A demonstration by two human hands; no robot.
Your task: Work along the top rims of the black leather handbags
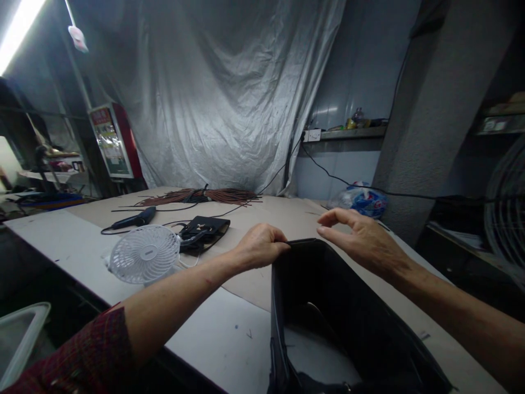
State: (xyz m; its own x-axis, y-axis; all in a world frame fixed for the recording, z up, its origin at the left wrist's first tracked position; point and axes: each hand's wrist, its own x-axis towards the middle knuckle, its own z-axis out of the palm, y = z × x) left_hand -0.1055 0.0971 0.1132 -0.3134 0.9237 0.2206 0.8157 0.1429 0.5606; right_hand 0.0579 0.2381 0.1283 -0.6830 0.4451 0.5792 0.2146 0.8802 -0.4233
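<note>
A large open black bag (348, 317) stands on the work table (221, 339) right in front of me, its mouth facing up. My left hand (260, 246) is closed on the far rim of the bag at its left corner. Just beyond the rim's right part hovers my right hand (361, 235), fingers curled and apart, holding nothing. Inside the bag I see a pale bottom and a thin strap.
A small white fan (143, 254) lies on the table to the left, with a small black bag (205, 229) and a dark hand tool with cable (133, 219) behind it. A bundle of brown strips (200, 196) lies farther back. A plastic bag (363, 200) sits at the back right.
</note>
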